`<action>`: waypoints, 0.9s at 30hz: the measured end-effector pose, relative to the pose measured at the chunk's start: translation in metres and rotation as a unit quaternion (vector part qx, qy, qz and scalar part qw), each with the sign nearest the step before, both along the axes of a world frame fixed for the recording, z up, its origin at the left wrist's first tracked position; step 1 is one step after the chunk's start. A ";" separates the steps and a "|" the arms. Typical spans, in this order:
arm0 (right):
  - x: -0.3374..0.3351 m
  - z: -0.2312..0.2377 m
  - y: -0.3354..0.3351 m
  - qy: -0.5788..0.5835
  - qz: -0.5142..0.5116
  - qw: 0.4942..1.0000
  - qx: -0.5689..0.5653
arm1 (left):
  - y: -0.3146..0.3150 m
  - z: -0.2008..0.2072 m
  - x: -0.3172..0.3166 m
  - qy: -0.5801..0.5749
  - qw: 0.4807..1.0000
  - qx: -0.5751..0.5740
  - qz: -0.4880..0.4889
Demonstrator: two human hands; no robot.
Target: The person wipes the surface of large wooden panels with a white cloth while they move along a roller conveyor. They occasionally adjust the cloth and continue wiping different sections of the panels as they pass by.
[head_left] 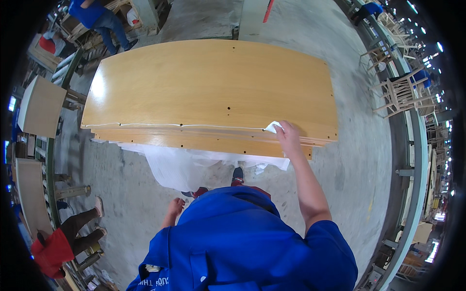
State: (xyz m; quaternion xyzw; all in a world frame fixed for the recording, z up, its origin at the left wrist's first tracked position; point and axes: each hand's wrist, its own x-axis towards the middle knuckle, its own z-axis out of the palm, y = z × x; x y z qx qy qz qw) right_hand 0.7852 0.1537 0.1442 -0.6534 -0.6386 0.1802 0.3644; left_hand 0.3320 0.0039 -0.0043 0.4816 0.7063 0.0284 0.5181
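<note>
Your right hand [290,138] pinches the white wipe [272,127] on the wood panel [208,82], by its near edge. The wipe is probably light, soft; hold its bunched part. Your left hand [175,207] hangs before the panel; its grip I cannot tell.

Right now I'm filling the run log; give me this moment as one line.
right hand: holding white wipe | wipe: at near edge of top panel | left hand: low, off panel

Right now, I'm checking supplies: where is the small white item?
The white item is right of centre in the head view, in the right hand at the near edge of the top wooden panel.
</note>
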 end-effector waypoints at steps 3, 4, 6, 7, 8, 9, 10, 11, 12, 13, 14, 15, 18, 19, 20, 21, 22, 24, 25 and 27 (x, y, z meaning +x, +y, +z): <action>0.000 0.001 0.000 0.010 0.007 1.000 0.007 | 0.001 0.003 0.006 -0.003 0.999 -0.014 0.029; 0.000 0.001 0.001 0.011 0.009 1.000 0.003 | 0.001 0.003 0.007 -0.001 0.999 -0.011 0.033; 0.000 -0.001 0.001 0.014 0.012 1.000 0.006 | 0.001 0.005 0.009 0.004 0.999 -0.005 0.037; 0.001 -0.003 0.001 0.014 0.013 1.000 0.013 | 0.002 0.007 0.009 0.008 0.999 -0.003 0.035; 0.002 -0.005 0.001 0.015 0.013 1.000 0.020 | 0.002 0.008 0.010 0.011 0.999 -0.001 0.033; 0.005 -0.006 0.000 0.014 0.013 1.000 0.022 | 0.002 0.009 0.011 0.008 0.999 0.000 0.038; 0.009 -0.007 -0.001 0.013 0.012 1.000 0.024 | 0.002 0.010 0.012 0.006 0.999 0.000 0.042; 0.013 -0.007 -0.003 0.013 0.011 1.000 0.026 | 0.002 0.010 0.013 0.003 0.999 0.000 0.045; 0.016 -0.006 -0.005 0.020 0.004 1.000 0.016 | 0.000 0.011 0.016 0.013 0.999 0.002 0.044; 0.020 -0.004 -0.007 0.027 -0.004 1.000 0.006 | -0.001 0.011 0.018 0.023 0.999 0.003 0.042; 0.024 -0.003 -0.010 0.034 -0.012 0.999 -0.004 | -0.002 0.012 0.020 0.033 0.999 0.004 0.040; 0.030 -0.003 -0.013 0.032 -0.016 0.999 -0.008 | 0.000 0.014 0.024 0.033 0.999 0.002 0.027; 0.056 -0.003 -0.024 0.016 -0.042 0.999 0.005 | 0.006 0.016 0.035 0.028 1.000 0.005 -0.007; 0.065 -0.007 -0.027 0.003 -0.057 0.998 0.024 | 0.008 0.015 0.039 0.021 1.000 0.011 -0.014; 0.075 -0.009 -0.032 -0.011 -0.072 0.996 0.043 | 0.011 0.015 0.043 0.014 1.000 0.016 -0.021; 0.082 -0.009 -0.035 -0.016 -0.081 0.995 0.048 | 0.014 0.015 0.048 0.011 1.000 0.015 -0.019; 0.090 -0.008 -0.039 -0.021 -0.091 0.994 0.052 | 0.016 0.016 0.052 0.009 1.000 0.014 -0.016; 0.111 -0.010 -0.048 -0.033 -0.109 0.991 0.069 | 0.022 0.017 0.062 0.007 1.000 0.013 -0.018; 0.124 -0.012 -0.053 -0.040 -0.118 0.989 0.081 | 0.027 0.015 0.067 0.007 1.000 0.014 -0.022; 0.148 -0.016 -0.062 -0.047 -0.145 0.984 0.092 | 0.034 0.015 0.076 0.009 0.999 0.015 -0.030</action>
